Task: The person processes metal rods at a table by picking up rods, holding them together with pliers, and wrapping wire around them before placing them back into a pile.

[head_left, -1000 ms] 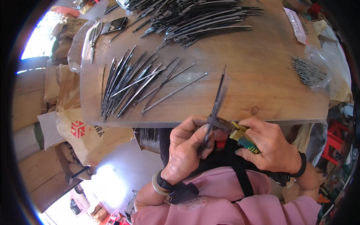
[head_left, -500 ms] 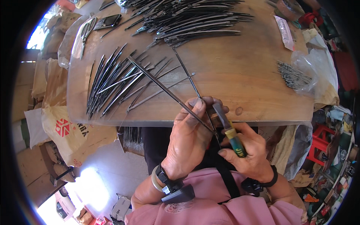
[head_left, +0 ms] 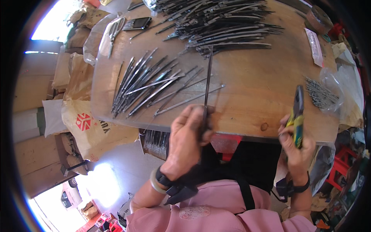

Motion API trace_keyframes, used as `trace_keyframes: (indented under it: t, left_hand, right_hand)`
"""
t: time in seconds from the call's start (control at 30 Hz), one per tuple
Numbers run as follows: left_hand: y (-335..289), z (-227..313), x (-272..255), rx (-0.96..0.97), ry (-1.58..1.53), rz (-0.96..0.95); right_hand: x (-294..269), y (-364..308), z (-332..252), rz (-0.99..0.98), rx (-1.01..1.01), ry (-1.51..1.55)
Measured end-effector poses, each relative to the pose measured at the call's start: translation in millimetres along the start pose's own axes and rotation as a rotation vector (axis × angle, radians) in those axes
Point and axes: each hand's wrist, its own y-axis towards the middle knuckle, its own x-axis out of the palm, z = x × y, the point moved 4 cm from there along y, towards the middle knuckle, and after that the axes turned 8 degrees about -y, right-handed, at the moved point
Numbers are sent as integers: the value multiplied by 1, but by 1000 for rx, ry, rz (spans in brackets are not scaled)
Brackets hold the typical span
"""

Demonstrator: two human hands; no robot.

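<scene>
My left hand [head_left: 186, 135] is at the table's front edge, closed around a long thin dark strip [head_left: 209, 73] that points away from me. Its fingers are somewhat blurred, and the strip's lower end is hidden by the hand. Well to the right, my right hand [head_left: 300, 152] grips pliers [head_left: 298, 101] with yellow and green handles, their dark jaws pointing up and away. A loose fan of similar strips [head_left: 145, 87] lies left of my left hand. Farther back is a much larger heap of dark strips [head_left: 228, 25].
The wooden table [head_left: 247, 96] carries a phone [head_left: 137, 23] and scissors [head_left: 113, 34] at the far left. On the right lie thin grey pins or wires [head_left: 321, 93] in a plastic bag, a white packet [head_left: 313, 47] and a tape roll [head_left: 319, 21]. A red stool [head_left: 340, 166] stands lower right.
My hands have come apart: the pliers moved right, away from the strips in my left hand. The held strip has swung from slanting left to nearly straight ahead. The whole view has shifted.
</scene>
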Motion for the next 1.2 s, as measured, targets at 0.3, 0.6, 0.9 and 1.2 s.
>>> trace_keyframes:
  t: [0.3,0.6,0.9,1.2]
  left_hand:
    - [0,76,-41,965,1609,62]
    - [24,66,5,1127,1820,-52]
    - [50,112,-49,1192,1766,115]
    - [110,90,58,1354,1733,-206]
  right_hand:
    - [-1,22,30,58,16,171]
    - [-2,24,34,52,38,167]
    - [-3,21,34,53,14,209]
    - [-50,25,34,-28,38,372]
